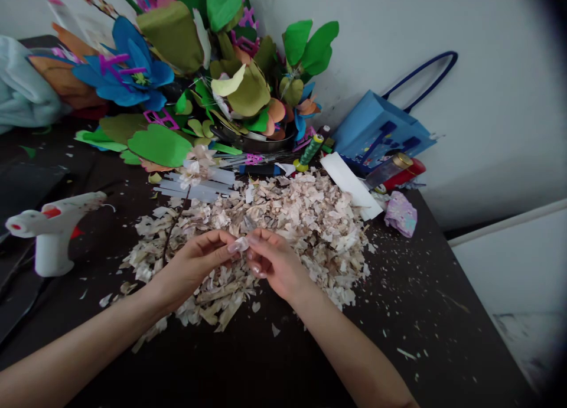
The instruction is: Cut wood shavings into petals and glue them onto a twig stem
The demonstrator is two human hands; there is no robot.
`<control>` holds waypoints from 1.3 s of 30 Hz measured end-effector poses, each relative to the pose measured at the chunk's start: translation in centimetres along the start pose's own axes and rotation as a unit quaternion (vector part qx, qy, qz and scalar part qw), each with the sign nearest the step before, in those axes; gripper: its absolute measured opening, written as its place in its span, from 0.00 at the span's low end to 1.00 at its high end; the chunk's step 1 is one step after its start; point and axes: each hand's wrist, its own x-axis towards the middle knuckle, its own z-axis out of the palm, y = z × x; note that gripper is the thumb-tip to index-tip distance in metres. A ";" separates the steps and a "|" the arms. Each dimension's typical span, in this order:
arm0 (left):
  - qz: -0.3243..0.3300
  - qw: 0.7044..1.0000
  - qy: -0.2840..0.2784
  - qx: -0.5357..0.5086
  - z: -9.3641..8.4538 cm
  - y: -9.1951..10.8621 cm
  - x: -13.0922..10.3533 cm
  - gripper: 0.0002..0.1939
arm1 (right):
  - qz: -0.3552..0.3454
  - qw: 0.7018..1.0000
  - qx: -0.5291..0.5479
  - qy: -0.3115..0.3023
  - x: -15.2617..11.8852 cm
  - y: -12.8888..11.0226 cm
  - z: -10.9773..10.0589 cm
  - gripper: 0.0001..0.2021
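A small pale petal-like piece (240, 244) is held between my two hands, above a wide pile of pale, dried-looking flakes (305, 213). My left hand (201, 257) pinches it from the left with thumb and forefinger. From the right, my right hand (274, 260) has its thumb and forefinger closed at the piece's other edge, its remaining fingers curled beneath. Just behind my left hand, a dark thin twig (174, 228) with pale petals (197, 167) at its top leans over the pile.
A white glue gun (55, 231) stands at the left. Felt flowers and leaves (159, 145) crowd the back, beside green thread (310, 151). A white strip (352, 185), a blue bag (381, 130) and a crumpled purple item (401, 213) are at the right.
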 end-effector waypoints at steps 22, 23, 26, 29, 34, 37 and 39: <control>0.010 0.999 -0.026 0.035 -0.1 0.3 0.2 0.11 | 0.047 0.998 0.037 0.006 0.4 0.0 -0.4 0.14; 0.013 0.999 -0.028 0.034 -0.1 0.3 0.2 0.11 | 0.050 0.998 0.044 0.005 0.4 0.1 -0.5 0.15; 0.017 0.999 -0.036 0.035 -0.1 0.4 0.1 0.11 | 0.058 0.996 0.065 0.000 0.5 0.3 -0.6 0.15; 0.014 0.999 -0.043 0.026 0.0 0.5 0.0 0.10 | 0.060 0.996 0.070 -0.003 0.5 0.3 -0.6 0.16; 0.022 0.999 -0.031 0.031 0.0 0.4 0.0 0.10 | 0.042 0.999 0.010 -0.001 0.2 -0.1 -0.3 0.17; 0.042 0.997 -0.045 0.051 -0.1 0.4 0.1 0.09 | 0.038 0.999 -0.003 0.007 0.1 -0.1 -0.2 0.15; 0.061 0.994 -0.057 0.064 -0.2 0.7 0.1 0.09 | 0.043 0.999 0.005 0.002 0.1 0.0 -0.2 0.14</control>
